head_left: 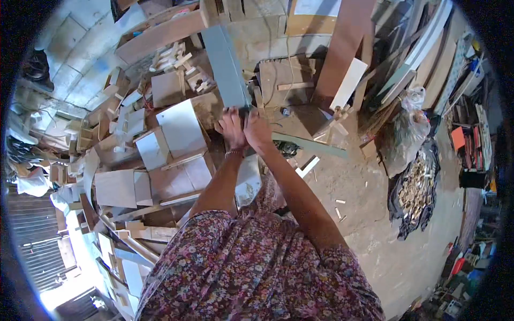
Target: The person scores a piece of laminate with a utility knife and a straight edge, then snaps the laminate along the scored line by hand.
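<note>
A long grey-green board [224, 64] stretches away from me at the upper middle, its near end at my hands. My left hand [232, 128] lies at that near end, its fingers bent over the edge. Right beside it, my right hand [258, 130] is closed round the board's right corner. The two hands almost touch. Parts of both palms and the undersides of the fingers are hidden.
White and brown panels [182, 128] are piled on the left. A thin green strip [310, 145] lies right of my hands. A tall brown board [345, 48] leans at the back. A black bag of wood scraps [416, 190] is on the floor at right.
</note>
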`<control>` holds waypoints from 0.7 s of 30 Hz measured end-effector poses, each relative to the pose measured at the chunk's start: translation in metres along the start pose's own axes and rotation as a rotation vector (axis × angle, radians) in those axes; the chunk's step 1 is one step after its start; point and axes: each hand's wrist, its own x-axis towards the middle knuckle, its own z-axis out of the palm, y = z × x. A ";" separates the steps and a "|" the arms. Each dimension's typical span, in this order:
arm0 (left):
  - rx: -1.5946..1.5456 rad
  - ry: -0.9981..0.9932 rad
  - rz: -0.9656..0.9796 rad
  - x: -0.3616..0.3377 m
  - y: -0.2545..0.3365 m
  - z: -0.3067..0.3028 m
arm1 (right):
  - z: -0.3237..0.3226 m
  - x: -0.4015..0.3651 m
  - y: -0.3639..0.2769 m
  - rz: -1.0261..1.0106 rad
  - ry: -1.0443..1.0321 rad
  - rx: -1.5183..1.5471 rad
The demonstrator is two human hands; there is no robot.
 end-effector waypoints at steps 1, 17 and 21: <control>0.119 -0.155 -0.121 0.008 0.001 -0.006 | 0.004 0.003 0.002 0.007 -0.012 0.028; 0.165 -0.216 -0.055 0.039 -0.008 -0.009 | 0.006 -0.002 -0.002 0.013 0.098 0.224; 0.308 -0.179 -0.173 0.021 -0.002 0.000 | 0.011 -0.001 0.000 0.037 0.021 0.211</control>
